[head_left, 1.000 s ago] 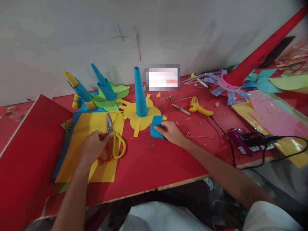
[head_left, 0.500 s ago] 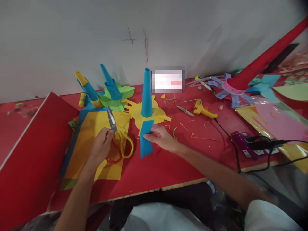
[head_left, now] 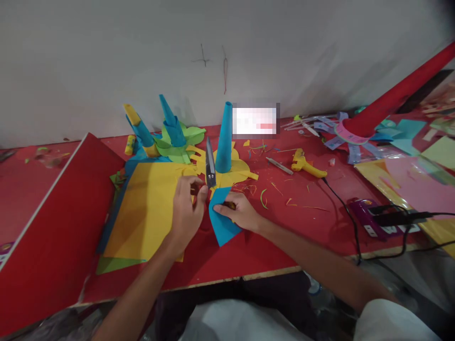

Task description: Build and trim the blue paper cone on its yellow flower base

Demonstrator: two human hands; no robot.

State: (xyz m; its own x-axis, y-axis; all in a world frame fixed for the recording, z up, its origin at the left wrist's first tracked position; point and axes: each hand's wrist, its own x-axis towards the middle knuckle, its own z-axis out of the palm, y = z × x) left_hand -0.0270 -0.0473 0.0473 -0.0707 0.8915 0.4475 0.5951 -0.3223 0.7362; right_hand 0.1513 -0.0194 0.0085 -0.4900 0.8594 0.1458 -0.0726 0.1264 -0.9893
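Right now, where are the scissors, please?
In the head view, the scissors show near the centre, just beyond the left hand and left of the upright blue cone.

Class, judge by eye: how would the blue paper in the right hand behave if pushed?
The blue paper would probably flex rather than stay rigid, since it visibly curves where the right hand grips it. It is likely light, as it looks like a thin sheet.

Blue paper (head_left: 223, 226) probably hides part of the scissors (head_left: 210, 166); a red cone (head_left: 400, 97) is cropped.
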